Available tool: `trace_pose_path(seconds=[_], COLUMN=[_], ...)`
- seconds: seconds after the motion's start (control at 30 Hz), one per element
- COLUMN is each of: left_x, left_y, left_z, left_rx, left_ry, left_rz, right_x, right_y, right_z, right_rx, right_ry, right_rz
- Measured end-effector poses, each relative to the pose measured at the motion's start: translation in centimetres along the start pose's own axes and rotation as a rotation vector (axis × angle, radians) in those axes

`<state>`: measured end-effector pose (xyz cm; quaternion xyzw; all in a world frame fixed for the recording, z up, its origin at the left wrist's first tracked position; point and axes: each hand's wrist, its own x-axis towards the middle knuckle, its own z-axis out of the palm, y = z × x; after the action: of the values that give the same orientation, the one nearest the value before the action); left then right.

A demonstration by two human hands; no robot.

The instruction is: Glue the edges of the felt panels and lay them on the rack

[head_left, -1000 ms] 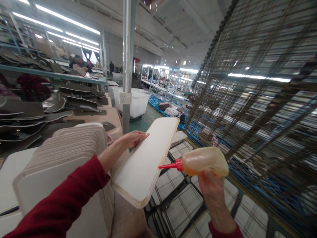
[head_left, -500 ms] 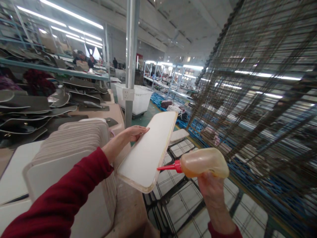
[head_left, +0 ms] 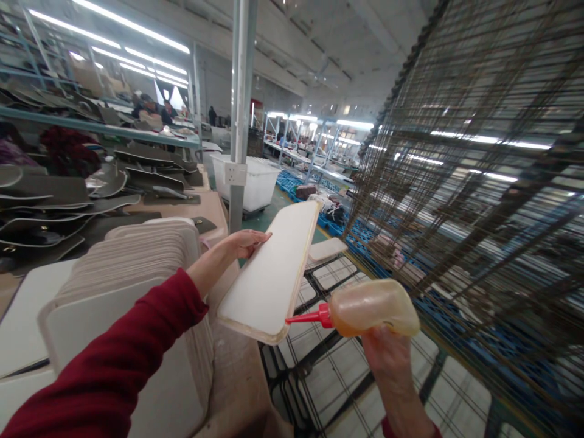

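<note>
A white panel with rounded corners is tilted in front of me, and my left hand grips its left edge, thumb on the face. Glossy yellowish residue runs along the panel's rim. My right hand is wrapped round a translucent squeeze bottle with amber liquid inside. Its red nozzle points left, and the tip is at the panel's lower right edge. Beside my left forearm stands a tight stack of similar panels on the table.
Below right lies a wire rack bearing flat pale panels; a tall wire rack frame leans above it. Dark curved pieces are heaped on the left. A metal post and a white bin stand ahead. People sit farther back.
The nozzle tip has slid slightly down along the panel's right edge toward the lower corner. The panel has tilted a little, its lower end rising. Both hands keep their hold.
</note>
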<state>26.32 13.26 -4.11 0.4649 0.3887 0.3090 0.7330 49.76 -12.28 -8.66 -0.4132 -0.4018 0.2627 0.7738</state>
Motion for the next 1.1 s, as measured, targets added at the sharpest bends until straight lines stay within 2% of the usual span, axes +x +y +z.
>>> trace_pose_path(seconds=[0.2, 0.37, 0.53, 0.67, 0.77, 0.87, 1.0, 1.03, 1.1], left_x=[-0.3, -0.8, -1.4, -2.5, -3.3, -3.5, -2.8, -2.6, -2.5], left_y=[0.2, -0.8, -2.6, -2.6, -2.0, -1.4, -0.9, -0.8, -0.8], left_z=[0.1, 1.6, 3.7, 4.7, 4.9, 4.7, 3.9, 3.7, 3.7], left_rx=[-0.032, -0.028, 0.004, 0.020, 0.034, 0.057, 0.082, 0.087, 0.098], left_ry=[0.102, 0.150, 0.076, -0.030, -0.147, -0.262, -0.244, -0.239, -0.254], left_rz=[0.020, 0.097, 0.152, 0.144, 0.116, 0.117, 0.114, 0.119, 0.136], right_x=[0.0, 4.5, 9.6, 11.0, 10.5, 8.0, 2.9, 2.1, 2.1], right_y=[-1.0, -2.4, -1.7, -0.8, -0.5, 0.5, 3.1, 3.6, 3.8], right_z=[1.1, 3.4, 4.7, 4.4, 3.7, 2.6, 1.0, 0.7, 0.7], right_rx=[0.086, 0.229, 0.252, 0.218, 0.195, 0.136, 0.039, 0.031, 0.013], right_ry=[-0.008, 0.121, 0.228, 0.251, 0.257, 0.217, 0.029, -0.030, -0.059], right_rz=[-0.007, -0.122, -0.247, -0.274, -0.281, -0.245, -0.114, -0.080, -0.094])
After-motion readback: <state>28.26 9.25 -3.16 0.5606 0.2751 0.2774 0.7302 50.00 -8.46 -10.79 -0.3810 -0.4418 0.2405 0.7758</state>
